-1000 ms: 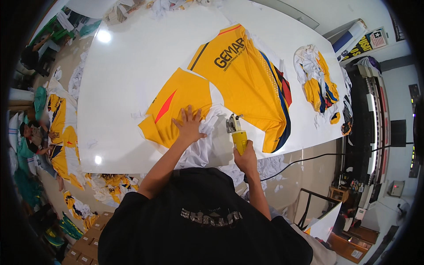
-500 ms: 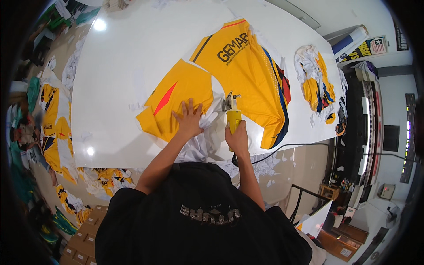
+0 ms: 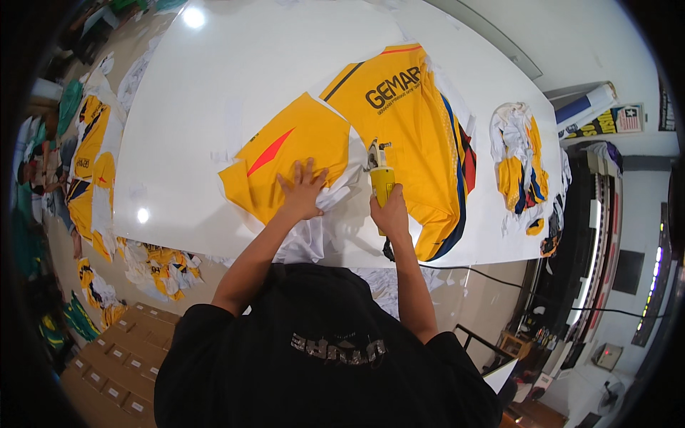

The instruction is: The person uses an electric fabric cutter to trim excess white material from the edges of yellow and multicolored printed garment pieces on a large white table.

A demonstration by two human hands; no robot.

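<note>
Right hand (image 3: 392, 212), cutter (image 3: 383, 182) — farther along yellow cloth (image 3: 417, 157)

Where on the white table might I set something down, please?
Widest bare patch: left of the red-marked yellow fabric panel, barring small white scraps. Narrower: between the larger yellow printed fabric and the multicoloured fabric heap. Crowded: between the left hand and yellow cylindrical cutter, where white cloth bunches.

The floor (image 3: 474, 305) is beige, the wall (image 3: 646, 196) (far right) pale.
</note>
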